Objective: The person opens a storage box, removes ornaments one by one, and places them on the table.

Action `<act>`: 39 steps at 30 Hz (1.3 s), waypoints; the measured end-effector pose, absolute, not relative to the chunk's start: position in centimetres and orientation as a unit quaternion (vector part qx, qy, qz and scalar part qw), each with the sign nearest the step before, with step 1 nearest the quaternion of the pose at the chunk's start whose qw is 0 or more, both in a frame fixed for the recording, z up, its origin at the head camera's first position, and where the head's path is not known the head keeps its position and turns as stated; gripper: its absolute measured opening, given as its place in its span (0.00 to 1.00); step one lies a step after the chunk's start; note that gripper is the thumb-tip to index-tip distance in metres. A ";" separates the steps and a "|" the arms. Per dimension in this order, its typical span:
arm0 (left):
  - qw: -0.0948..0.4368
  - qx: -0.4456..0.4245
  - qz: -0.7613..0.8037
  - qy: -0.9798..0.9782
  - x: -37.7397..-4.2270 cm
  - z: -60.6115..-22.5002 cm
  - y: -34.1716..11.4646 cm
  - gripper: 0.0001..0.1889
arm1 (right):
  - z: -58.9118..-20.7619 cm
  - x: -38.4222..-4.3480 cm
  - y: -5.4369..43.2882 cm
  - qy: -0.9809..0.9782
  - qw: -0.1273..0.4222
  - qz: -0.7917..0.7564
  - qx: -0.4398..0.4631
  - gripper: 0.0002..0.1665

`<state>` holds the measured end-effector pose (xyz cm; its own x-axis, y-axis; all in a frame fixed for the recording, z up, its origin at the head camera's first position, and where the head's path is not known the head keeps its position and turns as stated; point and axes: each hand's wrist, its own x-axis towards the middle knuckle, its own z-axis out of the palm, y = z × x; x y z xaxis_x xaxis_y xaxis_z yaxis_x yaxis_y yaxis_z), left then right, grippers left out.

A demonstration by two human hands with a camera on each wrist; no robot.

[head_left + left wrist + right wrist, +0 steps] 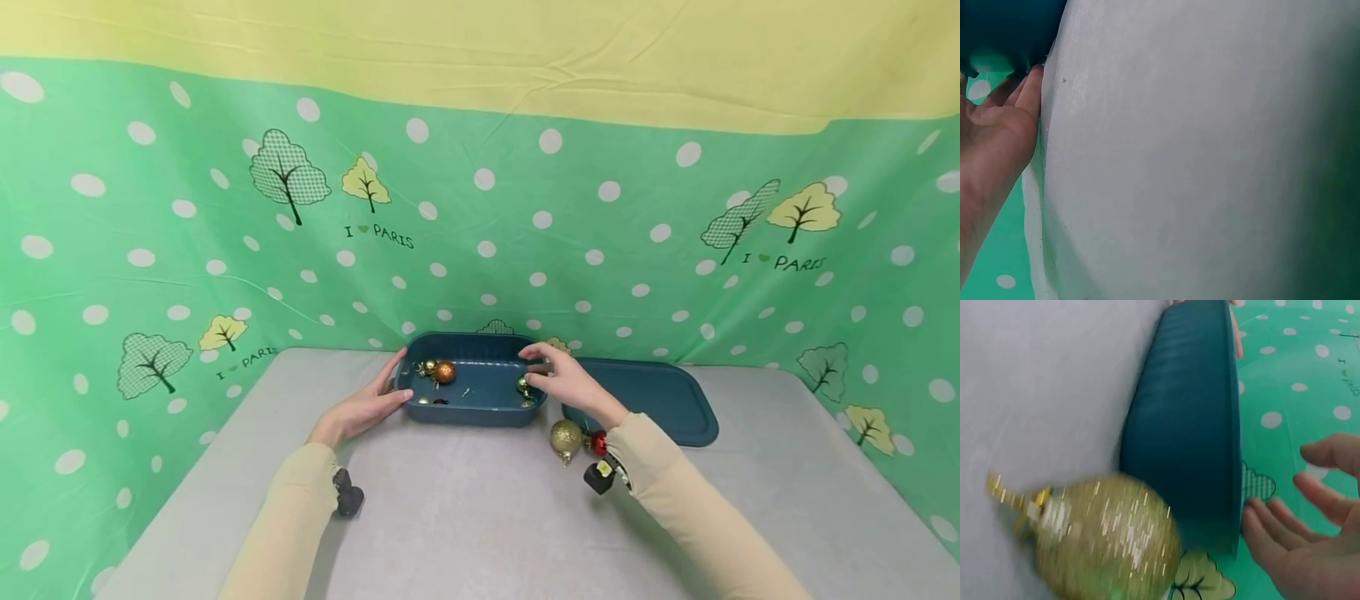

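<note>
A dark blue rectangular box (pixel 472 415) stands at the table's far edge, with several small baubles inside. At its left end lie an orange bauble (pixel 444 372) and a gold one (pixel 429 366). My left hand (pixel 362 410) rests against that end, thumb at the front rim and straight fingers along the outer wall. Over the right end hovers my right hand (pixel 572 383), fingers spread and loosely bent, nothing between them in the right wrist view. Just below its fingertips is a small shiny gold bauble (pixel 523 385) in the box.
A flat blue lid (pixel 652 400) lies right of the box. In front of it are a large gold glitter bauble (pixel 566 437) and a red bauble (pixel 599 442), partly hidden by the right sleeve. A green dotted curtain (pixel 480 208) hangs behind the grey table (pixel 465 517).
</note>
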<state>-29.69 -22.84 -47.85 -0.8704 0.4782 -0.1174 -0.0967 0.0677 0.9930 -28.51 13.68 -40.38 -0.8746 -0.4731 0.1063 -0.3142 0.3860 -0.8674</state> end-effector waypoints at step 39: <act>0.218 0.139 0.671 0.695 -29.4 -47.8 -22.8 0.45 | -43.0 -29.8 7.3 0.858 0.051 -0.505 -0.072 0.40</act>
